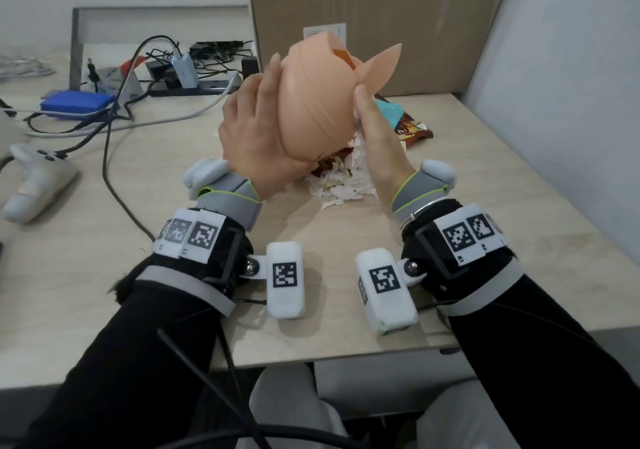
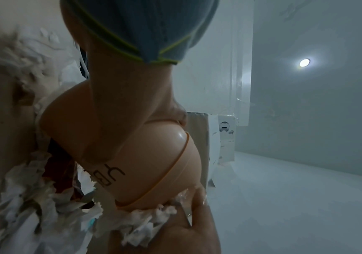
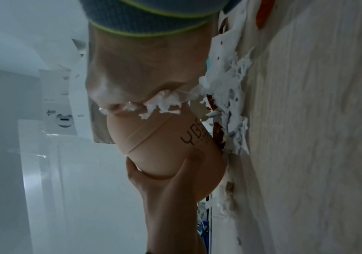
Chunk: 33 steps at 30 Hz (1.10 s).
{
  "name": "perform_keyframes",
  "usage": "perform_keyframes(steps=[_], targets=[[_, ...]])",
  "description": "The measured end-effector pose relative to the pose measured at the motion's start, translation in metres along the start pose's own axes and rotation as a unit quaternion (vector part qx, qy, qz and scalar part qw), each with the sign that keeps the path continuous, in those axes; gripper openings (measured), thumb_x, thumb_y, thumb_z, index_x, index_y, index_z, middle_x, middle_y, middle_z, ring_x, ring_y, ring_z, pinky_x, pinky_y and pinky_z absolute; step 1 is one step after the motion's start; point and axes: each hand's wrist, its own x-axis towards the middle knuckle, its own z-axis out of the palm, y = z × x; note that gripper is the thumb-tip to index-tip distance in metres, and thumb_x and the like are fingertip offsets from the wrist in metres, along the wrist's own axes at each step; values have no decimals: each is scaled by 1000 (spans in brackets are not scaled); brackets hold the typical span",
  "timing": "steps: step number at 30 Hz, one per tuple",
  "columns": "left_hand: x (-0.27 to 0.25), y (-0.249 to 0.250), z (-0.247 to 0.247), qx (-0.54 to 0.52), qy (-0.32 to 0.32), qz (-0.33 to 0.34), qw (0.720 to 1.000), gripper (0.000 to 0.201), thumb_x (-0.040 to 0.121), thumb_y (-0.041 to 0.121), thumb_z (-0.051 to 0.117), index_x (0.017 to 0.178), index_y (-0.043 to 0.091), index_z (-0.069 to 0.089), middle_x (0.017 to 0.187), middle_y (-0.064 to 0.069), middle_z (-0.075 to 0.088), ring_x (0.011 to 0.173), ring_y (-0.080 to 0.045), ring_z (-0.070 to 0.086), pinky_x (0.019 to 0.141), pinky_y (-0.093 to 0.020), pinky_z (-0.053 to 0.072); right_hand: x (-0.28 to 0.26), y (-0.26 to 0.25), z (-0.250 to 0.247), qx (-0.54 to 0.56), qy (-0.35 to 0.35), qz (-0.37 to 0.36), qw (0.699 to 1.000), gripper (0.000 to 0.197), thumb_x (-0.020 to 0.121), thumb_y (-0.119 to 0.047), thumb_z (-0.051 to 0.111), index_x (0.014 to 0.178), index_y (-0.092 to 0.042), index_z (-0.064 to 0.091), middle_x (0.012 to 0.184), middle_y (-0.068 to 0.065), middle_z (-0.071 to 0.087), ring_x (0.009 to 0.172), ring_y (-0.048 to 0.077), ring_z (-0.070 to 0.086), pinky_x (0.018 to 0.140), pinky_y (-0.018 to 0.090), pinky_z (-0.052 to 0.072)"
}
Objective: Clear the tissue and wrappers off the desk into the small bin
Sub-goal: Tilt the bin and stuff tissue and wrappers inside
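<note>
I hold a peach small bin [image 1: 318,102] with pointed ear flaps, tilted above the desk [image 1: 311,310]. My left hand [image 1: 256,130] grips its left side and base, fingers wrapped round it [image 3: 164,180]. On the bin's right side my right hand [image 1: 377,144] pinches shredded white tissue [image 3: 164,103] against the wall of the bin [image 2: 149,163]. A pile of torn tissue [image 1: 343,185] with a red wrapper [image 1: 332,163] lies on the desk under the bin. Behind my right hand lie a teal wrapper [image 1: 388,109] and a brown wrapper [image 1: 412,130].
A large cardboard box [image 1: 381,16] stands at the back. A power strip with tangled cables [image 1: 187,81] and a blue pack [image 1: 76,104] fill the back left. A white controller [image 1: 34,185] lies at the left edge. A wall [image 1: 571,102] bounds the right.
</note>
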Motion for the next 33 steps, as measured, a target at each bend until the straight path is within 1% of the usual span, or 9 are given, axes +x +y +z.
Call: perform_keyframes(steps=[3, 5, 12, 15, 18, 21, 24, 29, 33], targets=[[0, 1, 0, 1, -3, -7, 1000, 125, 46, 53, 69, 155, 24, 13, 149, -7, 33, 131, -35, 34, 102, -46, 36, 1, -2, -5, -46, 18, -12, 999, 31, 101, -33, 34, 120, -19, 55, 123, 1, 58, 105, 5, 53, 90, 17, 42], [-1, -1, 1, -2, 8, -15, 1000, 125, 48, 55, 70, 155, 24, 12, 149, -7, 33, 131, -35, 35, 102, -47, 37, 3, 0, -7, -95, 70, -43, 992, 22, 94, -36, 45, 103, -24, 61, 121, 9, 59, 105, 12, 55, 91, 28, 46], [-1, 0, 1, -15, 7, -32, 999, 127, 43, 67, 56, 154, 26, 12, 150, -5, 32, 133, -34, 33, 101, -47, 37, 2, 7, -18, -152, 232, -16, 961, 33, 68, -42, 71, 89, -22, 55, 86, -2, 62, 82, 24, 63, 80, 50, 54], [-1, 0, 0, -4, 5, -12, 1000, 125, 45, 64, 61, 154, 25, 13, 150, -5, 33, 131, -34, 34, 99, -48, 37, 3, 3, -20, -155, 262, -65, 950, 24, 68, -27, 77, 77, -22, 56, 74, -4, 62, 69, 17, 60, 73, 45, 55], [-1, 0, 0, 1, 4, 8, 1000, 124, 48, 54, 69, 155, 23, 13, 149, -7, 33, 130, -34, 34, 102, -47, 36, -1, -1, -16, -143, 203, -117, 962, 7, 82, -24, 68, 80, -17, 66, 72, -6, 66, 67, 2, 58, 69, 24, 49], [-1, -1, 2, -14, -1, 24, 1000, 126, 46, 57, 67, 154, 21, 14, 149, -9, 33, 132, -35, 34, 106, -44, 33, -4, 0, -10, -102, 77, -48, 991, 26, 98, -35, 43, 110, -22, 62, 95, -15, 63, 88, -8, 55, 81, 8, 40], [-1, -3, 5, -17, -12, 38, 999, 127, 44, 61, 62, 154, 20, 14, 151, -8, 32, 135, -33, 33, 108, -42, 30, 1, 6, -10, -45, -4, 14, 999, 57, 93, -55, 29, 138, -23, 42, 127, -12, 53, 118, 5, 48, 105, 23, 34], [-1, -5, 4, -25, 15, 9, 1000, 128, 47, 57, 72, 154, 21, 13, 148, -8, 34, 132, -34, 34, 106, -45, 33, -2, -4, -15, -122, 201, -51, 971, 53, 99, -38, 29, 76, -20, 73, 87, -5, 74, 92, 6, 64, 84, 15, 43], [-1, -4, 4, -27, 20, -6, 999, 128, 48, 56, 74, 154, 21, 13, 149, -8, 34, 133, -34, 34, 104, -47, 34, -2, -6, -23, -97, 206, -79, 971, 50, 100, -31, 29, 79, -16, 73, 88, -5, 74, 92, 5, 65, 83, 19, 45]])
